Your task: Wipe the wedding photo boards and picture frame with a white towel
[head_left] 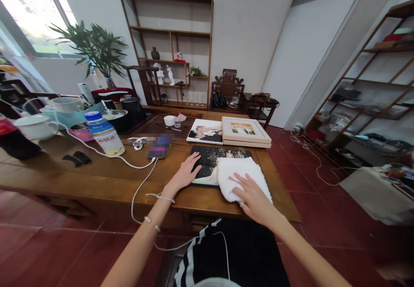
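Observation:
A dark photo print (216,157) lies flat near the front edge of the wooden table (97,173). My left hand (186,173) rests on its left edge with fingers stretched flat. A folded white cloth (241,170) covers the print's right part, and my right hand (250,194) presses flat on the cloth's near side, fingers spread. Behind the print lie another photo print (205,131) and a light wooden picture frame (245,130) stacked on a second frame.
A phone (160,145) on a white charging cable, a plastic bottle (105,134), white cups, a kettle (131,106) and a plant stand at the table's left. Wooden shelves line the back wall and the right side. Cables trail over the red tile floor.

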{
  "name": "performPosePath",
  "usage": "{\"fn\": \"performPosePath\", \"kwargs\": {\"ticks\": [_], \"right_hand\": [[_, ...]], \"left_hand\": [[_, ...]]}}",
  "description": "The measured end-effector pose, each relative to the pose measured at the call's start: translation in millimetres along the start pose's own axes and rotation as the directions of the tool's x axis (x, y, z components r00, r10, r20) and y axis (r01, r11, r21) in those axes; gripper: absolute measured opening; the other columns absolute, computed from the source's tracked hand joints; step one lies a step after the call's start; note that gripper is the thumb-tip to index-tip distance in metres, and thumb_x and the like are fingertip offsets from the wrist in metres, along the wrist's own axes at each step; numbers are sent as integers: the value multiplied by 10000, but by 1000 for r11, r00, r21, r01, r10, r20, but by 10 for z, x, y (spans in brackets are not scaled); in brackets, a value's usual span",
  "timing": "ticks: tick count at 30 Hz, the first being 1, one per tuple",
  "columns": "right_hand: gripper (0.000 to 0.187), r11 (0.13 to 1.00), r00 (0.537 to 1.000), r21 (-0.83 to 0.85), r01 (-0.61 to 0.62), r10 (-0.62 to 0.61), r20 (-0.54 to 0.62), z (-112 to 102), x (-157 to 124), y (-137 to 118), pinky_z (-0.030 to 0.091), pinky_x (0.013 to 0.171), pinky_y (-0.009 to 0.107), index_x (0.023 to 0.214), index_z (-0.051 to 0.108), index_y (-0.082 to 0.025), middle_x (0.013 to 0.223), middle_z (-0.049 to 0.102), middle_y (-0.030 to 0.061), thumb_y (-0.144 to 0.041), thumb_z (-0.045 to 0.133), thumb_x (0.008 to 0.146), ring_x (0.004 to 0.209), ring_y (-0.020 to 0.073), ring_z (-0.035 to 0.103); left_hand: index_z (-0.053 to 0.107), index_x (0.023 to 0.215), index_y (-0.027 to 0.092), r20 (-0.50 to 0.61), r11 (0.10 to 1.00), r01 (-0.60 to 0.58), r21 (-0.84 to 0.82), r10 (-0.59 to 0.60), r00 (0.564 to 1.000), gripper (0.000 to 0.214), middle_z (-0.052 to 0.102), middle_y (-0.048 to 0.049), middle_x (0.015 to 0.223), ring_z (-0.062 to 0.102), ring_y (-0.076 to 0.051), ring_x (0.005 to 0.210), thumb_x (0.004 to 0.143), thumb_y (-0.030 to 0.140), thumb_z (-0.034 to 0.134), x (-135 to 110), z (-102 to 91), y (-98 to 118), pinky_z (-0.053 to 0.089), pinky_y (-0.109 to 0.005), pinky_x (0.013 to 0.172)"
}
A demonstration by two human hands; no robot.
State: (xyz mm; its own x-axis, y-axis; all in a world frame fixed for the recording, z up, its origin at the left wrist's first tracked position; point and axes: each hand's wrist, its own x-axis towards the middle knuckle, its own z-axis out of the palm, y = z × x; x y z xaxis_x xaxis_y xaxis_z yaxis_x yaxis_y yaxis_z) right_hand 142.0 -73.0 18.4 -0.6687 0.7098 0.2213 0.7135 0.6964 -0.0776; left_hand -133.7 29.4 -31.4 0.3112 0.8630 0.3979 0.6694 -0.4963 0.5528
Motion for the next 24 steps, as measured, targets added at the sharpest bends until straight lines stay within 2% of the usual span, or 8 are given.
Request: {"fn": "performPosePath", "kwargs": {"ticks": [3,8,11,14,17,20,22,24], "right_hand": [[429,1000,999,-14,-25,24,-20,11,130,230,190,1072,485,1074,547,-226,1375,415,64,-64,450,688,1316,227,265],[358,981,980,-54,-185,179,-90,62,498,894,251,1027,491,1104,553,-178,1237,537,140,-123,443,767,1211,254,421],[347,968,963,-44,-245,239,-122,89,579,1051,271,1004,500,1100,554,-168,1166,582,141,-117,416,786,1167,257,462],[365,971,963,-48,-236,227,-142,124,463,877,239,1018,518,1101,552,-168,1261,512,157,-97,426,765,1238,264,387],[362,984,975,-35,-175,169,-142,119,227,484,189,1053,514,1071,562,-176,1322,459,146,-80,429,748,1286,256,318],[391,997,995,14,-75,76,-71,45,49,170,153,1080,491,1050,562,-208,1318,477,95,-58,435,712,1321,228,255],[406,998,999,41,-43,45,-30,-14,33,144,163,1080,479,1061,559,-223,1291,502,93,-65,447,703,1313,217,273],[401,997,998,44,-62,63,-18,-48,101,279,174,1068,493,1083,552,-226,1277,510,111,-85,448,721,1285,220,326]], "left_hand": [[429,1282,207,27,1000,22,14,-23,999,431,356,-95,1416,306,-245,1314,881,361,395,-8,-20,12,274,-511,1045],[432,1282,185,37,1000,19,21,-20,999,444,359,-106,1411,308,-240,1311,878,367,405,1,-40,24,270,-492,1052],[440,1277,180,25,1000,13,8,-13,1000,443,371,-112,1403,310,-241,1311,874,360,416,4,-36,23,273,-485,1053],[450,1269,203,-1,1000,-3,-16,3,1000,424,385,-105,1396,322,-237,1306,872,350,422,2,-22,10,275,-486,1053],[454,1266,203,-7,1000,-4,-26,4,1000,423,384,-106,1396,325,-236,1305,870,347,424,3,-5,-12,280,-483,1052],[463,1259,199,-4,1000,-9,-27,8,1000,425,383,-110,1395,330,-244,1301,865,354,430,12,5,-39,283,-496,1048],[471,1252,204,-9,999,-23,-25,22,1000,424,390,-108,1390,343,-247,1293,860,361,438,23,3,-54,287,-502,1045],[484,1240,203,-18,999,-45,-16,45,999,419,406,-109,1377,362,-246,1281,853,358,449,39,-10,-63,297,-490,1046]]}}
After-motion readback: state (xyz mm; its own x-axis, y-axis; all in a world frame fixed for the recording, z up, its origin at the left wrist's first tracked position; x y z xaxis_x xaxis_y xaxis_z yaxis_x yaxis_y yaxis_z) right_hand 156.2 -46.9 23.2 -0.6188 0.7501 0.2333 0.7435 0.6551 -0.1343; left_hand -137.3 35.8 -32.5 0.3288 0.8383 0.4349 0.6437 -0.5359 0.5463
